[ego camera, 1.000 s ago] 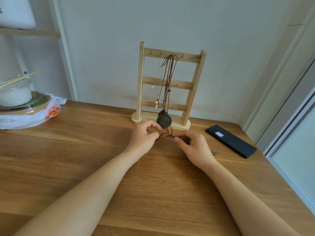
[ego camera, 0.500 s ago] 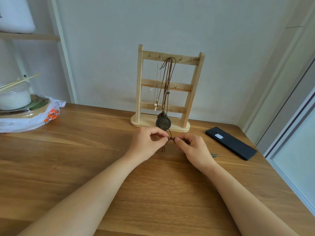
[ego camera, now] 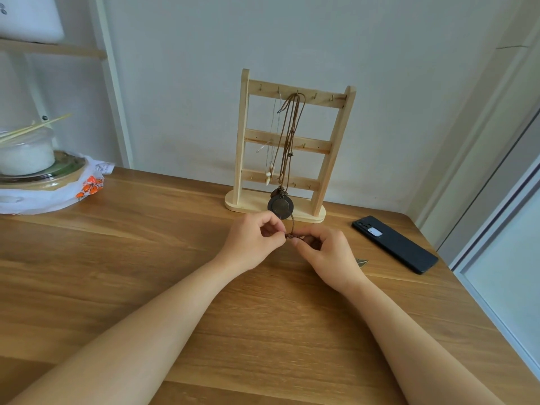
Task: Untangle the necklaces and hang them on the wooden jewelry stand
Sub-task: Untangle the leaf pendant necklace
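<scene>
Left hand (ego camera: 252,242) and right hand (ego camera: 328,254) grips both pinched the knotted cord (ego camera: 291,235) mid-frame; teasing loops apart looked safer than yanking.

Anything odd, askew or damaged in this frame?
Nothing spilled or damaged. The wooden jewelry stand stands upright. One oddity: several brown cords bunch on one top hook, their round pendant hanging over the base. The left hand and right hand pinch a knotted cord in front.

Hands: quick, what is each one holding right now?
Left hand: closed, pinching the brown cord at its knot.
Right hand: closed, pinching the same cord from the other side.
</scene>
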